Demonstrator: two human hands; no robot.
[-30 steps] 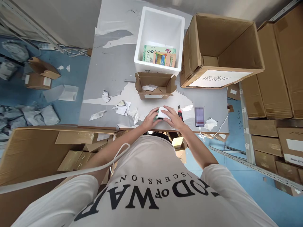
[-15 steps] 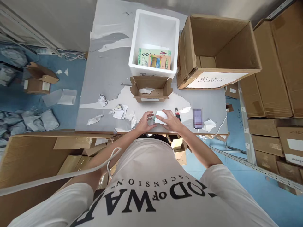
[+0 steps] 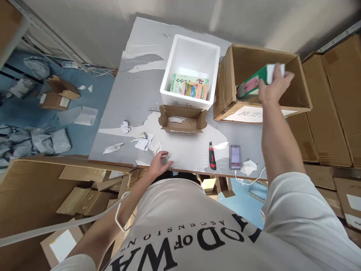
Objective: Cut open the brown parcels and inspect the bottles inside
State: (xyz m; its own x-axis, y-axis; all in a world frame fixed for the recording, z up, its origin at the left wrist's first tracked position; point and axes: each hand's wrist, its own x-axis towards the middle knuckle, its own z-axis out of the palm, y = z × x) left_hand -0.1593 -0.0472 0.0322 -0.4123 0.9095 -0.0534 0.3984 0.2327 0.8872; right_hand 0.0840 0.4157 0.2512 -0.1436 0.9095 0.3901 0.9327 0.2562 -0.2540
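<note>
Right hand (image 3: 271, 90) held a green packet (image 3: 252, 82) over the big cardboard box (image 3: 245, 64).
Its fingers (image 3: 278, 71) were clamped on the packet's white end; the left hand (image 3: 158, 162) lay at the near edge of the bench (image 3: 135, 90), fingers loosely apart, holding nothing. One foam box (image 3: 194, 56), one small open carton (image 3: 182, 118), one knife (image 3: 212, 160) and one phone (image 3: 235, 157) lay among paper scraps on the grey bench; more cartons were stacked on the blue floor.

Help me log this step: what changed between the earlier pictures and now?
The right hand lifted the small green box off the table and holds it over the large cardboard box. The left hand let go and rests open at the table's near edge. The foam box, utility knife and phone stayed put.
</note>
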